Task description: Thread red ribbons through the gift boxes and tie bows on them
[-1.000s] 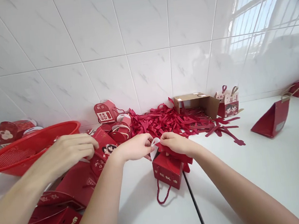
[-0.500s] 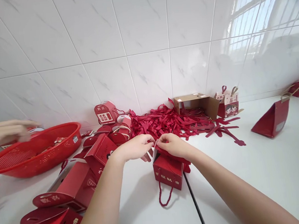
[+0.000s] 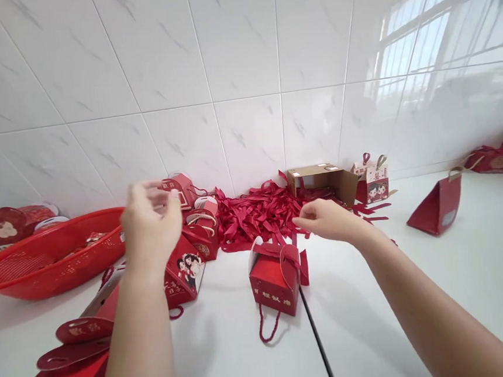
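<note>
A small red gift box (image 3: pixel 273 279) stands on the white counter (image 3: pixel 440 289) with its top flaps up and a red cord handle hanging from its front. My right hand (image 3: pixel 327 220) hovers just above and to the right of it, over the edge of a pile of red ribbons (image 3: pixel 253 212), fingertips pinched together. My left hand (image 3: pixel 151 228) is raised well to the left of the box, above a printed red box (image 3: pixel 184 273). Its fingers are loosely curled and apart, with nothing seen in them. Neither hand touches the small box.
A red plastic basket (image 3: pixel 42 262) sits at the left. Flat and folded red boxes (image 3: pixel 77 338) lie at the lower left. By the tiled wall are an open cardboard carton (image 3: pixel 321 179) and a small printed box (image 3: pixel 372 181). A red triangular bag (image 3: pixel 433 208) stands at the right.
Both hands have let go of the small box's flaps; my left hand rose to the left, my right moved up to the right. Another person's hand at the left has gone from view.
</note>
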`<state>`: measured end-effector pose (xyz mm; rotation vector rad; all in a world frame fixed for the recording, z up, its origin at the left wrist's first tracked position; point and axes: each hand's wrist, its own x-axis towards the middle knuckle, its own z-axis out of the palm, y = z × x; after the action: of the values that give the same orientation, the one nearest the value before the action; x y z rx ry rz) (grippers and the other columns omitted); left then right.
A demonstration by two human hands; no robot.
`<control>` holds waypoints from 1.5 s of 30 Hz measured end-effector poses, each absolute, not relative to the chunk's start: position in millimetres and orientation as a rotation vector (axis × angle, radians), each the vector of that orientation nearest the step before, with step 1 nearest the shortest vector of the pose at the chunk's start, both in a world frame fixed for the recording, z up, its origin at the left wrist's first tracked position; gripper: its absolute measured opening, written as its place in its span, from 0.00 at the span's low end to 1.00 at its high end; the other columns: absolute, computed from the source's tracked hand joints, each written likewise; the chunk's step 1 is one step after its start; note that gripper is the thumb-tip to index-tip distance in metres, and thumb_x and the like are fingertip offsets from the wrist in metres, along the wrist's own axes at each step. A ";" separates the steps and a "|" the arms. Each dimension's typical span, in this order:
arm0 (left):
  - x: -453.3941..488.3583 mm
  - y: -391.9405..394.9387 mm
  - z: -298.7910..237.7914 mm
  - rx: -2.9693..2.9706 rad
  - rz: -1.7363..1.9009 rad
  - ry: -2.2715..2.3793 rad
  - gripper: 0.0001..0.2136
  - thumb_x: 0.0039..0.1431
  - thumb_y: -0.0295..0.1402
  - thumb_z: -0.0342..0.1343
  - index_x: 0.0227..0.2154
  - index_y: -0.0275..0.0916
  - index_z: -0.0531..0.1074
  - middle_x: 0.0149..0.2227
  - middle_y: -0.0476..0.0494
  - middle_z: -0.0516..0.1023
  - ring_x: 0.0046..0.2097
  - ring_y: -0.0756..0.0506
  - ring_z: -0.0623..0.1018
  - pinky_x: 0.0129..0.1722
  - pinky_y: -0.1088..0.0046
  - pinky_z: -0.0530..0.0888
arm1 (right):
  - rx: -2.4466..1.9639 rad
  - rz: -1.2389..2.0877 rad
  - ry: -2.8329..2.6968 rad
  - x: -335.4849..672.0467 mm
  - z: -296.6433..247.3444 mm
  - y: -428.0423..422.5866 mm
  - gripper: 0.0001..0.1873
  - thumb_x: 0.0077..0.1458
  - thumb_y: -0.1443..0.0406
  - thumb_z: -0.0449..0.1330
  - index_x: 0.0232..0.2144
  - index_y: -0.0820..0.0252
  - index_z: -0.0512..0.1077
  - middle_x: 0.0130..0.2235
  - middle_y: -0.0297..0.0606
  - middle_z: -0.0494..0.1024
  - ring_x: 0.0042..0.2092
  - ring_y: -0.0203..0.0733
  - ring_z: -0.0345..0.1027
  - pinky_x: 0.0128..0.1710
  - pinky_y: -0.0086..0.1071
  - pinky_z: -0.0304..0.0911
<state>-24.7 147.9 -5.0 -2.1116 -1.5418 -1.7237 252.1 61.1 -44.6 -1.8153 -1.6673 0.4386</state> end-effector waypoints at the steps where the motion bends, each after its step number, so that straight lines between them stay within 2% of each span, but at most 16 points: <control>1: -16.4 150.0 -10.9 -2.287 -1.675 -1.550 0.12 0.58 0.39 0.49 0.43 0.40 0.66 0.39 0.46 0.75 0.41 0.45 0.75 0.41 0.68 0.72 | -1.883 0.439 -1.711 256.1 -47.2 58.8 0.20 0.49 0.54 0.58 0.14 0.59 0.62 0.20 0.35 0.68 0.22 0.35 0.57 0.21 0.31 0.50; 3: 6.4 153.7 -30.9 -2.742 -1.444 -1.523 0.10 0.58 0.40 0.48 0.36 0.40 0.68 0.34 0.47 0.75 0.38 0.45 0.75 0.41 0.67 0.71 | -1.964 0.460 -1.776 259.3 -58.1 54.3 0.23 0.47 0.49 0.60 0.13 0.58 0.62 0.19 0.37 0.68 0.21 0.36 0.58 0.20 0.32 0.48; 5: 30.9 152.6 -58.1 -2.949 -1.378 -1.407 0.09 0.58 0.39 0.48 0.31 0.39 0.68 0.35 0.45 0.74 0.40 0.44 0.73 0.44 0.67 0.69 | -1.975 0.503 -1.833 256.6 -75.2 49.6 0.24 0.43 0.45 0.62 0.15 0.58 0.65 0.20 0.37 0.69 0.22 0.39 0.60 0.21 0.32 0.49; 8: 56.3 140.0 -98.9 -3.043 -1.415 -1.393 0.08 0.58 0.38 0.48 0.32 0.40 0.67 0.34 0.46 0.71 0.38 0.46 0.72 0.40 0.71 0.70 | -1.833 0.545 -1.865 246.3 -105.9 43.2 0.23 0.42 0.45 0.63 0.23 0.58 0.68 0.26 0.38 0.73 0.29 0.43 0.66 0.26 0.32 0.56; 12: 60.5 121.7 -127.4 -2.986 -1.578 -1.602 0.10 0.58 0.41 0.49 0.35 0.41 0.61 0.33 0.47 0.66 0.39 0.46 0.70 0.43 0.69 0.69 | -1.531 0.547 -1.838 233.9 -135.3 38.5 0.22 0.45 0.47 0.62 0.28 0.58 0.65 0.34 0.38 0.73 0.37 0.43 0.67 0.36 0.34 0.62; 14: 55.5 116.1 -129.8 -2.961 -1.646 -1.754 0.11 0.58 0.44 0.48 0.34 0.41 0.59 0.32 0.48 0.64 0.38 0.46 0.70 0.43 0.68 0.68 | -1.496 0.572 -1.790 230.5 -140.6 36.2 0.23 0.43 0.47 0.64 0.28 0.59 0.65 0.36 0.39 0.71 0.37 0.42 0.67 0.37 0.35 0.62; 16: 48.9 110.1 -128.1 -2.971 -1.688 -1.887 0.11 0.58 0.44 0.47 0.32 0.42 0.58 0.32 0.49 0.64 0.38 0.46 0.69 0.42 0.68 0.68 | -1.503 0.672 -1.715 228.2 -140.8 31.7 0.23 0.42 0.47 0.64 0.28 0.59 0.65 0.38 0.39 0.70 0.34 0.39 0.66 0.34 0.33 0.62; 19: 37.2 95.8 -123.0 -3.009 -1.730 -2.058 0.12 0.58 0.45 0.47 0.29 0.42 0.56 0.30 0.51 0.63 0.35 0.48 0.69 0.40 0.70 0.67 | -1.529 0.973 -1.609 226.8 -135.4 19.5 0.24 0.43 0.47 0.64 0.31 0.59 0.64 0.31 0.33 0.69 0.25 0.33 0.61 0.25 0.28 0.56; 22: 24.0 76.3 -117.7 -3.074 -1.731 -2.234 0.15 0.56 0.47 0.47 0.26 0.41 0.55 0.26 0.54 0.59 0.30 0.50 0.67 0.34 0.72 0.67 | -1.497 1.287 -1.607 228.7 -128.4 5.3 0.24 0.45 0.46 0.62 0.31 0.59 0.64 0.21 0.25 0.60 0.22 0.30 0.51 0.22 0.27 0.47; 25: 12.0 57.4 -113.8 -3.194 -1.694 -2.340 0.17 0.53 0.49 0.51 0.26 0.40 0.57 0.25 0.54 0.62 0.28 0.51 0.67 0.32 0.74 0.66 | -1.331 1.420 -1.666 232.4 -125.2 -2.9 0.25 0.46 0.45 0.61 0.22 0.61 0.64 0.22 0.27 0.59 0.25 0.31 0.51 0.26 0.28 0.50; 28: 3.1 45.8 -113.8 -3.399 -1.603 -2.307 0.18 0.51 0.50 0.53 0.26 0.40 0.59 0.25 0.54 0.64 0.27 0.52 0.66 0.28 0.76 0.63 | -1.147 1.517 -1.578 235.2 -127.3 -3.9 0.26 0.49 0.43 0.58 0.22 0.62 0.66 0.25 0.32 0.65 0.28 0.33 0.57 0.31 0.30 0.55; 30: -1.4 44.1 -116.4 -3.486 -1.515 -2.253 0.19 0.50 0.51 0.54 0.26 0.40 0.59 0.24 0.56 0.61 0.23 0.54 0.62 0.24 0.78 0.57 | -1.093 1.499 -1.551 236.8 -129.5 -3.6 0.26 0.50 0.44 0.57 0.22 0.62 0.65 0.24 0.32 0.65 0.26 0.32 0.56 0.29 0.29 0.54; 34: -8.8 51.1 -122.2 -3.578 -1.230 -2.160 0.20 0.50 0.52 0.55 0.25 0.39 0.61 0.20 0.58 0.57 0.20 0.55 0.54 0.21 0.77 0.49 | -1.180 1.161 -1.772 242.0 -129.3 -7.9 0.24 0.51 0.50 0.60 0.18 0.58 0.56 0.19 0.26 0.57 0.21 0.29 0.48 0.22 0.26 0.45; 37: -12.3 55.3 -117.3 -3.599 -1.092 -2.057 0.19 0.49 0.50 0.58 0.24 0.38 0.63 0.19 0.58 0.58 0.20 0.55 0.52 0.20 0.76 0.47 | -1.243 0.624 -2.100 248.5 -123.8 -12.2 0.21 0.54 0.58 0.58 0.18 0.57 0.52 0.18 0.26 0.56 0.20 0.29 0.48 0.21 0.27 0.43; 41: -12.4 54.0 -98.1 -3.549 -1.296 -1.980 0.16 0.47 0.45 0.61 0.28 0.38 0.65 0.19 0.58 0.59 0.21 0.55 0.55 0.20 0.78 0.50 | -1.174 -0.336 -2.311 258.0 -115.9 -11.6 0.12 0.50 0.73 0.51 0.18 0.58 0.55 0.19 0.29 0.58 0.23 0.33 0.47 0.23 0.29 0.41; 45: -8.8 56.3 -98.2 -3.535 -1.383 -1.952 0.16 0.48 0.44 0.61 0.32 0.40 0.64 0.20 0.59 0.59 0.22 0.55 0.57 0.20 0.79 0.52 | -1.190 -0.658 -2.319 262.2 -125.3 -8.8 0.12 0.49 0.75 0.50 0.18 0.59 0.56 0.18 0.30 0.63 0.23 0.33 0.49 0.23 0.30 0.41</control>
<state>-8.8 56.3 -98.2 -3.5345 -1.9522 -1.3827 262.2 -8.8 -125.3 -1.1901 -2.3188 -0.6583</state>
